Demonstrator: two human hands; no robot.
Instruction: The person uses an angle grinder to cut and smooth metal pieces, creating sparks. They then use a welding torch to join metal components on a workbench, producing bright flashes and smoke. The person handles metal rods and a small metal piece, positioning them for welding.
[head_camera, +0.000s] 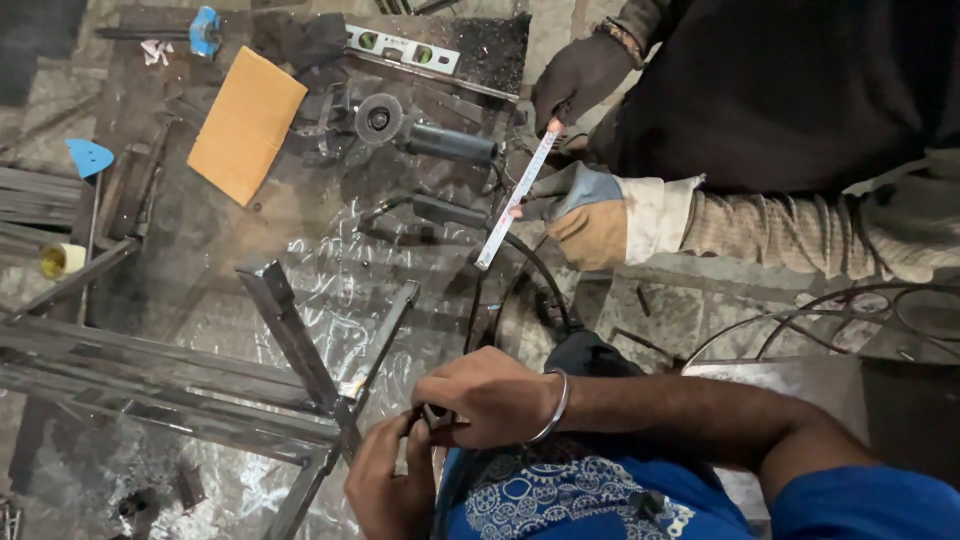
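My right hand (485, 395), with a metal bangle on the wrist, and my left hand (390, 480) meet at the bottom centre, both pinched on a small dark metal piece (432, 415). They sit right beside the joint of a steel bar frame (300, 345) lying on crinkled clear plastic. Across from me a co-worker's two gloved hands (590, 215) hold a white measuring tape (515, 195) stretched diagonally above the floor.
An angle grinder (385, 120) with a black cable (530, 280) lies at the top centre, next to a spirit level (405, 48) and a tan cardboard piece (245, 125). Long steel bars (120, 375) run off to the left. Wire loops (850, 315) lie on the right.
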